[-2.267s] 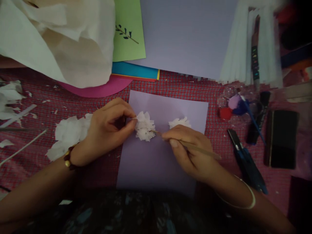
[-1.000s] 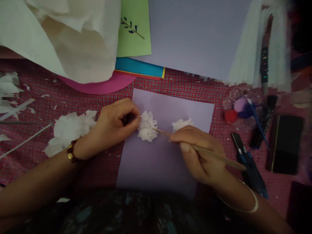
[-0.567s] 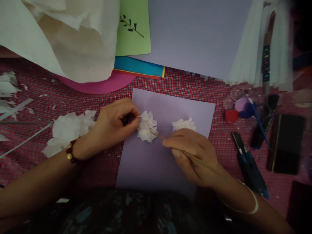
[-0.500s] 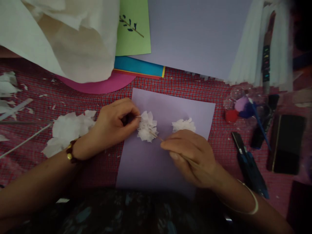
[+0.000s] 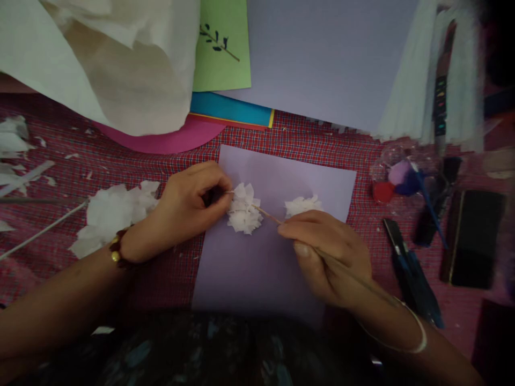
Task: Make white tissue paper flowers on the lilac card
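My left hand is closed in a pinch at the left edge of a white paper flower, seemingly on one of its petals. My right hand grips a thin wooden stick like a pen, and the stick's tip touches the flower's upper right petals. Both hands are over a lilac sheet of paper. A second white paper flower lies on the sheet, partly covered by my right hand. White cut paper petals lie behind my left wrist.
To the right are a paint palette, a blue brush, a utility knife and a phone. Crumpled white paper, a green card and a large pale purple sheet lie at the back, on a checked cloth.
My right hand has moved slightly right, drawing the stick's tip from the flower's lower right up to its upper right petals. My left hand stays at the flower's edge.
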The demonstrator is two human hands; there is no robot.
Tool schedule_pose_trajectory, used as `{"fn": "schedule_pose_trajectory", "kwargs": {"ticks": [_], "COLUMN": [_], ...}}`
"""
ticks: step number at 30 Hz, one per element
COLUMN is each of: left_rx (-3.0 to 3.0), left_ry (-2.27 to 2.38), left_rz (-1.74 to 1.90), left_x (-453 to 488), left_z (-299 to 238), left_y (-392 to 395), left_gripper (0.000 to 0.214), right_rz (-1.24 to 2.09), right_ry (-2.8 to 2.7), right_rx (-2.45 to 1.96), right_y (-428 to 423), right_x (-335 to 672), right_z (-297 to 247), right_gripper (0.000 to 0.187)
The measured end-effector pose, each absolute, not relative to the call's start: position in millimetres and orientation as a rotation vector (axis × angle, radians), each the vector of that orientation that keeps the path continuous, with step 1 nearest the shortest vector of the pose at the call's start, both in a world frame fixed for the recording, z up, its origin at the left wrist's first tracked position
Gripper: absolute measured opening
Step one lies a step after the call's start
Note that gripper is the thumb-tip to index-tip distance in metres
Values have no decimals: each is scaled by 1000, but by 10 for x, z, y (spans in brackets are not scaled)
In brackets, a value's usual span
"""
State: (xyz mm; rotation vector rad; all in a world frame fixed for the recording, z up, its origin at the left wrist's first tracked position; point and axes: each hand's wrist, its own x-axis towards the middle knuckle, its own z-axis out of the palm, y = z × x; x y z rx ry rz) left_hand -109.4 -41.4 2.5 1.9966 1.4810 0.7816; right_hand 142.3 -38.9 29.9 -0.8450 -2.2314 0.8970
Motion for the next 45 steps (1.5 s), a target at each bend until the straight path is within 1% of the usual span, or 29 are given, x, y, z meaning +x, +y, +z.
{"fn": "schedule_pose_trajectory", "kwargs": {"ticks": [7, 13, 17, 21, 24, 29, 36, 39, 42, 45], "left_rx": [1998, 2047, 2287, 2605, 2656, 2681, 2700, 2636, 2480, 2267], "left_ry": [1485, 1428, 1319, 1143, 1101, 1083, 1116, 1181, 1370, 1507], "left_rz": [787, 834, 903, 802, 734, 699, 685, 744, 862, 915], "left_x": [-1099, -1102, -1093, -1093, -1106, -1115, -1111, -1106, -1087, -1074], "left_z": [9, 39, 67, 49, 37, 53, 30, 0, -6, 5], "left_y": [-415, -412, -452, -499, -510, -499, -518, -526, -517, -498], "left_gripper": [10, 10, 11, 16, 17, 16, 14, 22, 31, 33], "right_rz": [881, 875, 858, 855, 871, 987, 936, 878, 858, 859], "right_ry": [-2245, -2259, -2263, -2265, -2249, -2157, -2198, -2230, -2267, -2282], "right_rx": [-713, -718, -696, -701, -705, -797, -836, -847, -877, -901], "right_y": [-376, -365, -368, -367, -361, -345, -350, -359, -365, -364], "right_x": [1411, 1412, 1399, 1395, 1423, 1498, 1383, 1345, 1340, 1336], "right_z": [273, 268, 254, 242, 271, 384, 330, 286, 272, 269], "right_gripper": [20, 20, 20, 19, 19, 23, 20, 18, 18, 18]}}
